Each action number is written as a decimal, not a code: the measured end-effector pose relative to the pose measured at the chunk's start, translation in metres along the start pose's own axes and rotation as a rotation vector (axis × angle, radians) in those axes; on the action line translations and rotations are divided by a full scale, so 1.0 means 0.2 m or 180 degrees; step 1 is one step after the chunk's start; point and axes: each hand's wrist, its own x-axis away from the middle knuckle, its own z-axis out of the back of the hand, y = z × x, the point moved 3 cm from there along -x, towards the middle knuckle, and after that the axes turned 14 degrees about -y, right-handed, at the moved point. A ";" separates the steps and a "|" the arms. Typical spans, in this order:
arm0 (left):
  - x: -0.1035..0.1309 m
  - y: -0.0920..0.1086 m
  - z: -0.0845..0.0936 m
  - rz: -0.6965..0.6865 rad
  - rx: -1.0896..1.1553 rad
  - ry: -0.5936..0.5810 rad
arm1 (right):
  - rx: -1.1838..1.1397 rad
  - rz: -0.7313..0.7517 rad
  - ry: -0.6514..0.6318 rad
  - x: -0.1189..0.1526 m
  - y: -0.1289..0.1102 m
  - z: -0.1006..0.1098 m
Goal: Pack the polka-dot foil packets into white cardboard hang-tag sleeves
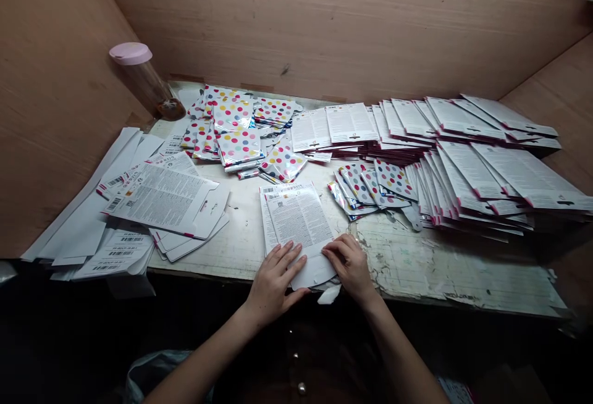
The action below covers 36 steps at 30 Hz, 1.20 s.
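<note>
Two hands (315, 271) on one card (299, 225)

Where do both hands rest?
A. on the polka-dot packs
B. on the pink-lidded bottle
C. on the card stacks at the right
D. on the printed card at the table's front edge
D: the left hand and right hand press flat on the card near the table edge.

My left hand (274, 280) lies flat, fingers spread, palm down on the near end of the white printed cardboard card (299, 222). My right hand (351, 265) presses that card's near right edge, fingers curled inward, forearms bare.
</note>
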 end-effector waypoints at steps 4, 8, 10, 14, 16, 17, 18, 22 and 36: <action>0.00 0.00 0.00 0.0014 0.0132 -0.0011 | 0.0396 -0.0068 -0.0133 -0.01 0.02 -0.01; 0.00 0.00 0.01 0.0043 0.0201 -0.0025 | 0.0863 -0.0072 -0.0266 -0.04 0.00 -0.04; 0.00 0.01 0.01 0.0044 0.0215 -0.0014 | 0.0916 0.0010 -0.0285 -0.01 -0.04 -0.04; 0.00 -0.01 0.01 0.0008 0.0255 -0.0012 | 0.0968 0.0419 -0.0730 0.20 -0.11 0.02; 0.01 -0.02 0.02 -0.0097 0.0331 -0.0062 | 0.1151 0.0508 -0.0887 0.36 -0.11 0.10; 0.02 -0.02 0.02 -0.0180 0.0380 -0.0101 | 0.1297 0.0475 -0.0826 0.43 -0.11 0.16; 0.03 -0.03 0.03 -0.0263 0.0430 -0.0128 | 0.1442 0.0398 -0.0715 0.49 -0.10 0.21; 0.06 -0.03 0.06 -0.0383 0.0622 -0.0066 | 0.1365 0.0038 -0.1000 0.43 -0.13 0.27; -0.03 0.01 0.08 0.1819 0.0377 0.0915 | 0.1288 0.0356 0.0246 0.04 -0.13 -0.10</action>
